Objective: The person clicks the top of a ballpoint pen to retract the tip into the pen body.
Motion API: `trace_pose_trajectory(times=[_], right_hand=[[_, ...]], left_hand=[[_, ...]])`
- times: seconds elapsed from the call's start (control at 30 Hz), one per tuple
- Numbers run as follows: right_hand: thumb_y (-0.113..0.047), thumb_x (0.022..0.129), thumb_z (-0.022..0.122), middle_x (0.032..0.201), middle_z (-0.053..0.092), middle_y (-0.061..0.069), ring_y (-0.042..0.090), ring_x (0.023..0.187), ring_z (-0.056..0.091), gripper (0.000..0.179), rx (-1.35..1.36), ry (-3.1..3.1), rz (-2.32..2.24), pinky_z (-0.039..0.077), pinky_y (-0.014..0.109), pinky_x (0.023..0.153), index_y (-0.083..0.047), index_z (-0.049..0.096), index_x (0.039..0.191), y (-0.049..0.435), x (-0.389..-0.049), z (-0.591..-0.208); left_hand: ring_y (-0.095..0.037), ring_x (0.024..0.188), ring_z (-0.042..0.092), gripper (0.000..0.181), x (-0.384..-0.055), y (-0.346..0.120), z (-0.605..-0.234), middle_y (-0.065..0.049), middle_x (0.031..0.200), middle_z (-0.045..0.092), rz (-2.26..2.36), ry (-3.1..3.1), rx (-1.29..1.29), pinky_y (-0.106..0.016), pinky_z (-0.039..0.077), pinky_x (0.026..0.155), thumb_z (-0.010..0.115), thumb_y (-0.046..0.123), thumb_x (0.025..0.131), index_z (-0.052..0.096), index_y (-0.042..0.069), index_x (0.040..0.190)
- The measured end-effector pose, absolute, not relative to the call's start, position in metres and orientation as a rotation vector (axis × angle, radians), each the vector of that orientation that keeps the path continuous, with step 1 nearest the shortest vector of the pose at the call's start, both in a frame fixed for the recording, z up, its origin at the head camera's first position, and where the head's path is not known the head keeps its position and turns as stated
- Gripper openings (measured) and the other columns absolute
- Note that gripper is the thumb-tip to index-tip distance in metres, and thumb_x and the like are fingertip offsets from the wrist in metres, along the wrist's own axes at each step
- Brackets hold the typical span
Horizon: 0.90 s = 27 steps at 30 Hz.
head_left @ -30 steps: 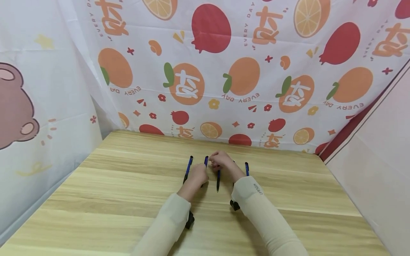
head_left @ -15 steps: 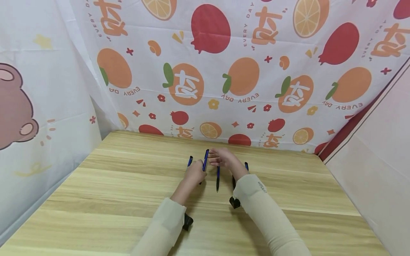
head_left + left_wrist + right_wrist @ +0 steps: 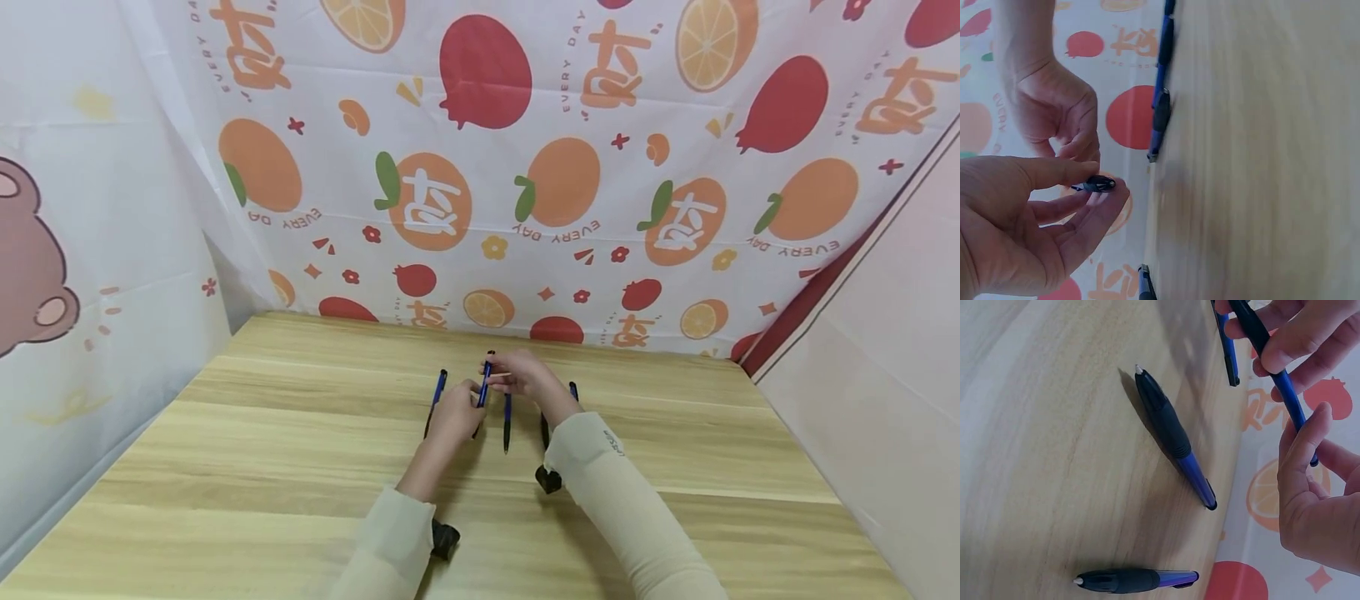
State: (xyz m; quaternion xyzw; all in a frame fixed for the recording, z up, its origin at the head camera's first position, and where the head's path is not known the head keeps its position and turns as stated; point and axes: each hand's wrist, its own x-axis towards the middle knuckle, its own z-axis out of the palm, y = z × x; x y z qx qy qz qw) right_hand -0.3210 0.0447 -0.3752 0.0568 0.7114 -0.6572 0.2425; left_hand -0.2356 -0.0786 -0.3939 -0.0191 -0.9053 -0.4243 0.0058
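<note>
A blue pen with a black grip (image 3: 486, 382) is held tilted above the table between both hands. My left hand (image 3: 454, 412) pinches it by the black grip section between thumb and fingers; in the left wrist view its tip end (image 3: 1100, 184) points at the camera. At the pen's blue far end, my right hand (image 3: 527, 375) has its thumb and fingers around the barrel, as the right wrist view shows with the right hand (image 3: 1322, 494). Beneath the right hand lies a similar pen (image 3: 507, 423). Another pen (image 3: 438, 396) lies beside the left hand.
Two more pens lie to the right: one pen (image 3: 545, 432) partly hidden by the right forearm, the other pen (image 3: 573, 390) beyond it. The wooden table (image 3: 315, 467) ends at a fruit-print curtain (image 3: 555, 250). Black wrist devices sit under both cuffs.
The left hand has lifted its pen off the table and tilted it up. The right hand, earlier beside it with fingers extended, has closed around the pen's upper end.
</note>
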Motion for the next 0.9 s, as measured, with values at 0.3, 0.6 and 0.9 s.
trace_pose_trajectory(times=[0.3,0.6,0.9], right_hand=[[-0.02,0.097,0.049,0.114,0.06,0.015,0.011,0.067,0.061,0.036,0.102,1.879,-1.816,0.052,0.021,0.064,0.003,0.054,0.123,0.045,-0.317,-0.367],[-0.021,0.097,0.048,0.122,0.055,0.017,0.017,0.079,0.065,0.037,0.072,1.8,-1.842,0.049,0.031,0.083,0.002,0.052,0.126,0.044,-0.317,-0.366],[-0.023,0.098,0.045,0.124,0.053,0.019,0.016,0.077,0.065,0.036,0.092,1.768,-1.881,0.048,0.032,0.084,0.002,0.053,0.123,0.044,-0.314,-0.366]], left_hand=[[-0.031,0.071,0.065,0.032,-0.243,-0.091,-0.399,-0.022,0.095,0.062,-2.03,-2.594,-0.062,-0.036,0.055,0.061,0.061,-0.003,0.084,0.051,-0.011,0.114],[-0.04,0.084,0.062,0.033,-0.241,-0.104,-0.396,-0.03,0.107,0.057,-2.277,-2.511,-0.058,-0.04,0.054,0.066,0.057,-0.004,0.088,0.048,-0.01,0.118],[-0.038,0.082,0.063,0.032,-0.242,-0.102,-0.397,-0.029,0.104,0.058,-2.228,-2.554,-0.072,-0.039,0.055,0.064,0.056,-0.004,0.088,0.048,-0.009,0.118]])
